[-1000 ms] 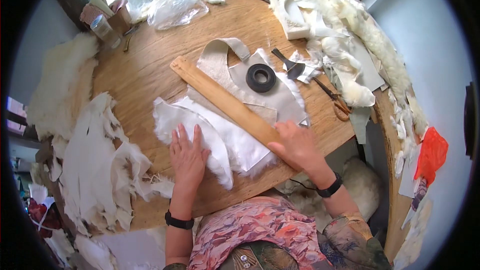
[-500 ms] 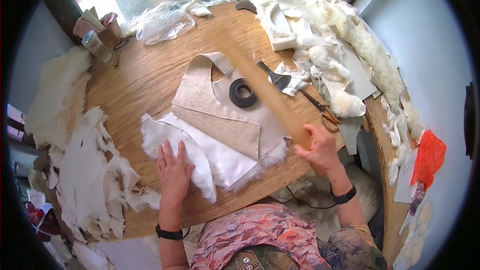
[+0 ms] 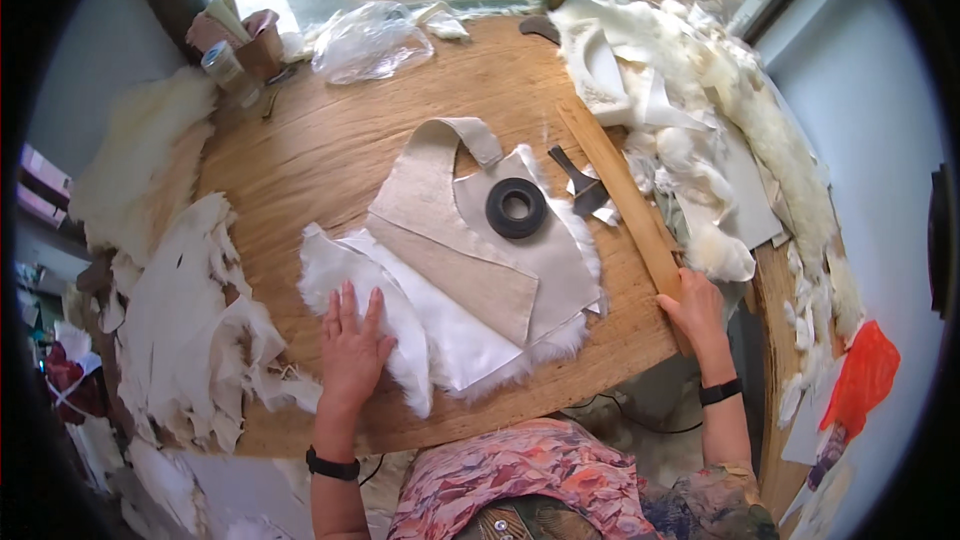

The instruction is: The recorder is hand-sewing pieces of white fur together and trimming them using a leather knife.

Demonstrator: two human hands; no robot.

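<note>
My left hand [image 3: 353, 348] lies flat, fingers stretched, on the left edge of a white fur piece [image 3: 375, 285] with a smooth white backing. Over that fur rest beige pattern pieces [image 3: 465, 270], one with a curved, collar-like top. A thick black ring [image 3: 516, 207], like a tape roll, sits on the pattern. At the right, my right hand [image 3: 697, 308] is closed round the near end of a long wooden slat [image 3: 620, 180], which slants away along the table's right side. Between slat and pattern is a dark tool with a broad, flared end [image 3: 586, 193].
Cream fur and white scraps [image 3: 690, 80] heap along the right side. Torn pale hides [image 3: 185, 310] cover the left side. A clear plastic bag [image 3: 372, 45], a jar [image 3: 230, 75] and a box [image 3: 258, 45] stand by the window. A red bag [image 3: 862, 375] hangs far right.
My right hand has swung the slat rightward, away from over the pattern and ring. The scissors seen before are now hidden. My left hand stays on the fur; the whole view has shifted slightly.
</note>
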